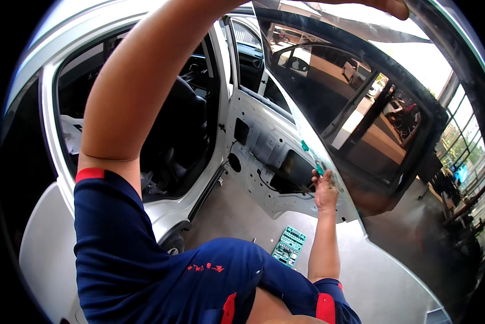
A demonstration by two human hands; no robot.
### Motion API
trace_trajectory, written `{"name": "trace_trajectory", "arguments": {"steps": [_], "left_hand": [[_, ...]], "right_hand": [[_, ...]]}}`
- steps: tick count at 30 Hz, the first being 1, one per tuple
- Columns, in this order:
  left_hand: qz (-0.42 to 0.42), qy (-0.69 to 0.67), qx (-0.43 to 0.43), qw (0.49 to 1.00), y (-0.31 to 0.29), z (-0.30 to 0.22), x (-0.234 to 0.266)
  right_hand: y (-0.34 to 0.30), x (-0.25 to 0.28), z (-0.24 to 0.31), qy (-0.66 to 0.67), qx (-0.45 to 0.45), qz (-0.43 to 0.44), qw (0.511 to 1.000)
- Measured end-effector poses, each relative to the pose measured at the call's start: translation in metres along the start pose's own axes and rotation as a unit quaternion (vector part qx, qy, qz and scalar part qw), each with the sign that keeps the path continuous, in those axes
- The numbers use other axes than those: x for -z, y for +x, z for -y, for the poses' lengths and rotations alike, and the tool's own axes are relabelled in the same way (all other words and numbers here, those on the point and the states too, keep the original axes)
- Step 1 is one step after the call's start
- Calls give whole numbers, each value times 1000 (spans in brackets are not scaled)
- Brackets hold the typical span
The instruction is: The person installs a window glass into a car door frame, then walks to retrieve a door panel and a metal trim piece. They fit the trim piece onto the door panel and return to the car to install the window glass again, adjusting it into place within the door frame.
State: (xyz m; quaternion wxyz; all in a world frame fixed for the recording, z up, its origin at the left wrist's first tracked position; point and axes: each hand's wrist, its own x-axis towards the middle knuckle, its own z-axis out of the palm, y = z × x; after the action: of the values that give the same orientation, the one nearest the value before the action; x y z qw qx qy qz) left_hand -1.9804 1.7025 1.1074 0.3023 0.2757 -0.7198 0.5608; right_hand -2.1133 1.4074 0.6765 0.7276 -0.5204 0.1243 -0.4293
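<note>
A large curved sheet of car window glass (312,121) stands tilted in front of me, full of reflections. My right hand (325,191) closes its fingers and thumb at the lower left edge, beside a small green piece (320,169). A second green piece (305,146) sits just above along that edge. My left arm reaches up across the view. Only the fingers of my left hand (391,7) show at the top, curled along the upper part of the glass; the rest is cut off. Behind it, a white car door (277,143) stands swung out with its inner panel bare.
The white car body (51,135) is on the left, its rear door opening (167,140) exposed, with a dark seat (186,110) inside. An opened green tool case (289,247) with sockets lies on the grey floor (221,216). A gridded window wall (466,129) stands at far right.
</note>
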Motion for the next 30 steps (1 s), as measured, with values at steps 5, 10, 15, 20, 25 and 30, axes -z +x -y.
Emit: {"name": "trace_trajectory", "arguments": {"steps": [5,10,15,20,25,30], "left_hand": [[-130,94,-46,986,-70,60,40],[-229,156,-104,955,-137,104,44],[-230,127,-97,960,-181,127,47],[-217,111,-12,970,-206,124,29],[-229,72,-70,968,-219,143,13],[-251,62,-9,966,-215,148,-8]], "right_hand": [[29,-58,8,1,45,-14,999],[65,-81,1,-39,84,-36,995],[102,-100,-9,-66,104,-31,992],[133,-100,-21,-127,91,-44,987],[132,-112,-29,-154,90,-81,981],[146,-123,-27,-206,82,-126,967]]}}
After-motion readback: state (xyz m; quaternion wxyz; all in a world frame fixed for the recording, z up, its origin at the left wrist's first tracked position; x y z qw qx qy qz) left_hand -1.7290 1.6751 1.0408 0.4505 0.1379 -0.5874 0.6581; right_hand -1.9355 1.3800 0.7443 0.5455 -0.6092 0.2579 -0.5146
